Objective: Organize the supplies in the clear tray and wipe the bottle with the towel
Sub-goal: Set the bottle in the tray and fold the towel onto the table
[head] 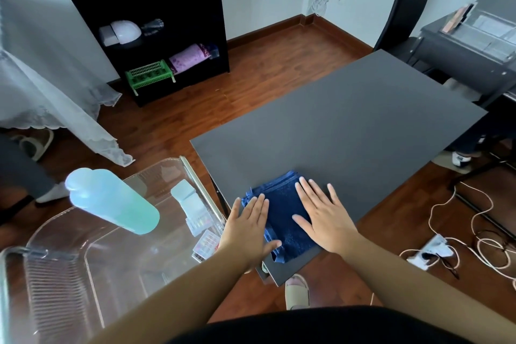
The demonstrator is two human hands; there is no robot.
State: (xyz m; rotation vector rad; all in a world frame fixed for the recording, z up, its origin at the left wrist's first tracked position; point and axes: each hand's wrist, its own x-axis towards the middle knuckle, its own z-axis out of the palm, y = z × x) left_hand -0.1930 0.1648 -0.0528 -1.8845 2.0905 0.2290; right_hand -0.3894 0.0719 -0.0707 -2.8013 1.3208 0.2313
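Pressing our left hand (248,227) and right hand (325,218) flat on the towel (282,204), we are risking sliding it off the table (349,126) corner.

A folded blue towel (282,204) lies at the near corner of the dark grey table (349,126).

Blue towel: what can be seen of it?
The towel is dark blue, terry-looking cloth, folded into a rectangle, its stacked layers showing at the far edge. It lies flat on the near corner of the dark grey table. The left hand rests flat on its left edge, the right hand on its right part.
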